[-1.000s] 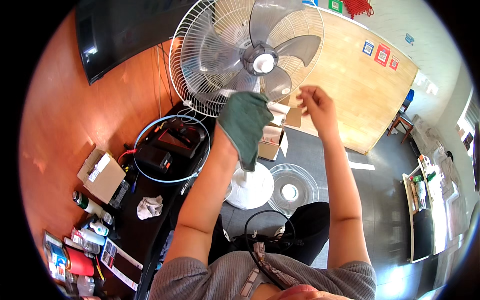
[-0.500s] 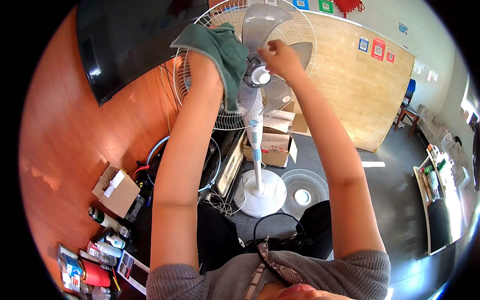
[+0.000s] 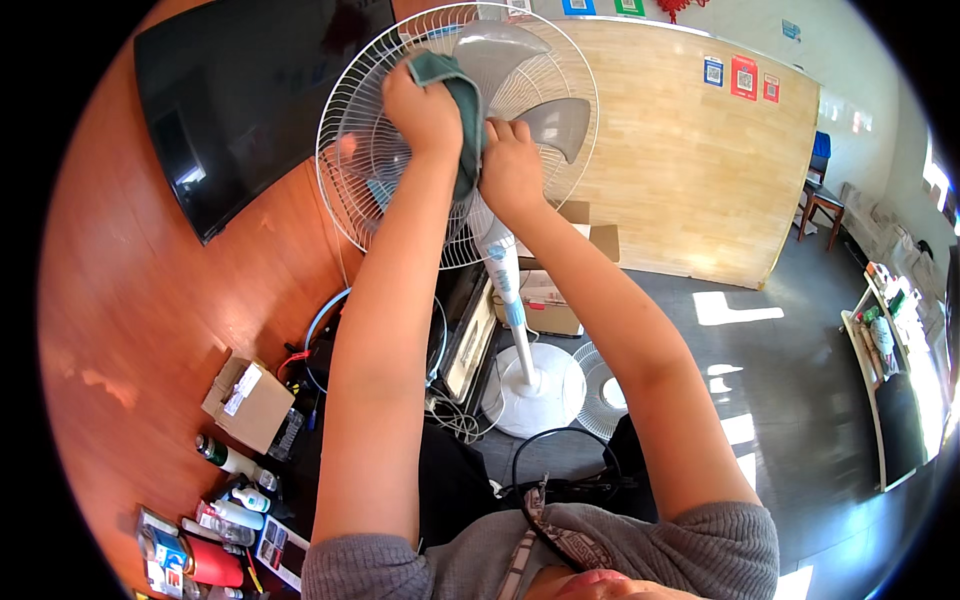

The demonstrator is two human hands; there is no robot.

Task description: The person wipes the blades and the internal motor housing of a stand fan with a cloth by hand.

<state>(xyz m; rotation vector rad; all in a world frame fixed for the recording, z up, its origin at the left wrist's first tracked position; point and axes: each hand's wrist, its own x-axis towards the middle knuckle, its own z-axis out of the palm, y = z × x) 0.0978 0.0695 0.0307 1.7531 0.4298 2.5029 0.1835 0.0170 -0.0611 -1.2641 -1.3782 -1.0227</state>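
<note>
A standing fan [image 3: 505, 270] rises before me, its front guard off and its grey blades [image 3: 557, 128] bare against the white wire rear guard [image 3: 340, 190]. My left hand [image 3: 425, 112] is closed on a green cloth [image 3: 462, 95], which hangs down over the blades near the hub. Close beside it, my right hand [image 3: 511, 168] has its fingers curled at the fan's centre, hiding the hub; whether it grips the hub, a blade or the cloth's edge is hidden. The round white base [image 3: 535, 400] stands on the floor.
The removed front guard [image 3: 597, 385] lies by the base. Behind the pole stands an open cardboard box [image 3: 552, 312]. Loose cables [image 3: 455, 415] lie left of the base. Bottles [image 3: 237, 515] and a small carton [image 3: 248, 402] crowd the lower left. A black screen [image 3: 260, 100] is upper left.
The cloth has swung from a spread-out position at the left to hang narrow near the hub. My right hand has moved left and slightly down onto the centre. The blades have turned.
</note>
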